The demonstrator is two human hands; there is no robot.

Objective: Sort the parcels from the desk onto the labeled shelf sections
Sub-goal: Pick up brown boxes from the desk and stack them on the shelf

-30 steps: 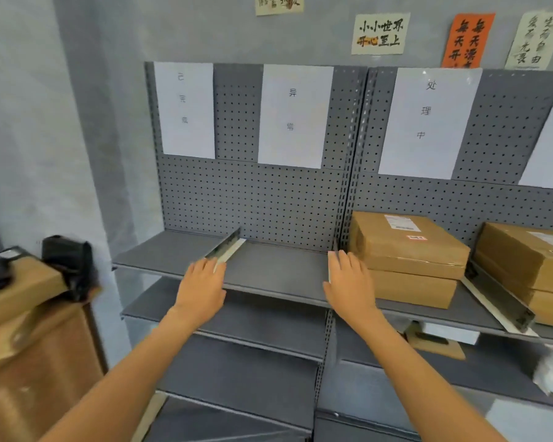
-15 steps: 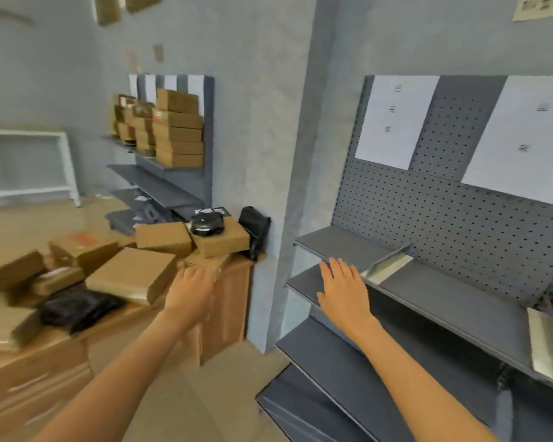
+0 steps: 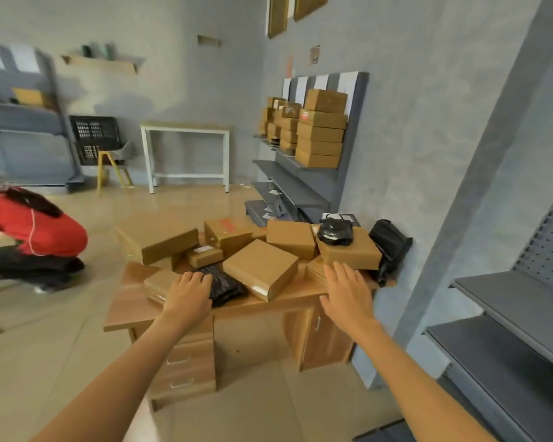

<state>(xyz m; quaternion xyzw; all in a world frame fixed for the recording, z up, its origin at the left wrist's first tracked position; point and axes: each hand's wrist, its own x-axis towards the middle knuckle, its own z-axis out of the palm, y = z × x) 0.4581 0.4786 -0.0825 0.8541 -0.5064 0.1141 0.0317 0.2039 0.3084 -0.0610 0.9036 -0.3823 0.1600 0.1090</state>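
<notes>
Cardboard parcels (image 3: pixel 260 268) untouched, left hand (image 3: pixel 188 295) loosely curled, right hand (image 3: pixel 345 293) spread

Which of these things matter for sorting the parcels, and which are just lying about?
For the job:
- cardboard boxes piled on the desk
- black bag parcel by the left hand
- grey shelf on the right
- right hand, open over the desk edge

Just about:
- white table
- black crate
- crouching person in red
- stacked boxes on the far shelf

Desk (image 3: pixel 131 309) front-left bare; parcels (image 3: pixel 261 269) crowd rest.
</notes>
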